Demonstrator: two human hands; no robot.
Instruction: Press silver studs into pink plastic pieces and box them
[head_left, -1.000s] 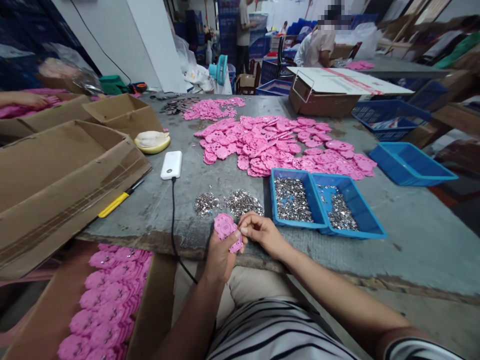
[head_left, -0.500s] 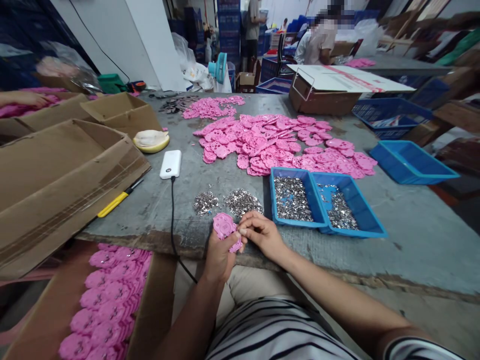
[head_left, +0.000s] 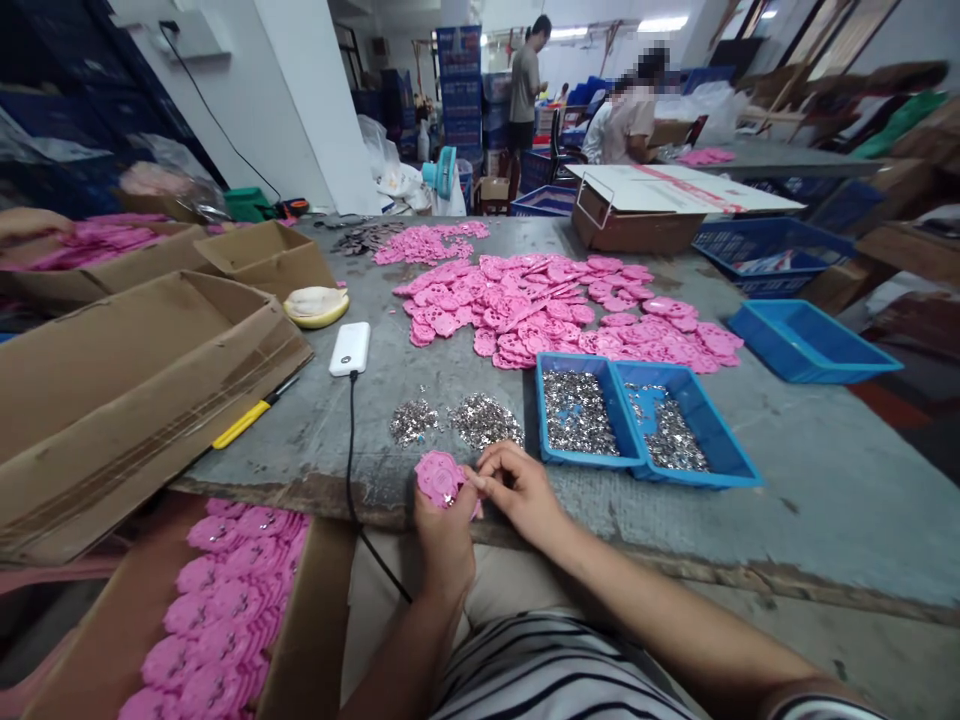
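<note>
A round pink plastic part (head_left: 436,474) with a scalloped edge is held in my left hand (head_left: 445,540), over the table's front edge. A small shiny metal bit shows on its face near my thumb. My right hand (head_left: 525,500) is pinched closed at the part's right side, its fingertips touching or nearly touching my left thumb. Whatever lies between those fingertips is too small to make out. Just beyond my hands lie two heaps of small metal pieces, a left heap (head_left: 414,421) and a right heap (head_left: 484,420).
Two blue trays (head_left: 630,466) of metal pieces stand at right, before a wide pink pile (head_left: 525,300). A white power bank (head_left: 350,349), its black cable and a yellow cutter (head_left: 241,424) lie left. An open carton (head_left: 326,600) holds stacked pink parts. Another person's hand (head_left: 34,224) shows far left.
The camera view has tilted up, so the table sits lower. The pink part has turned in my left hand, with a metal bit now by my thumb. My right hand stays pinched beside it.
</note>
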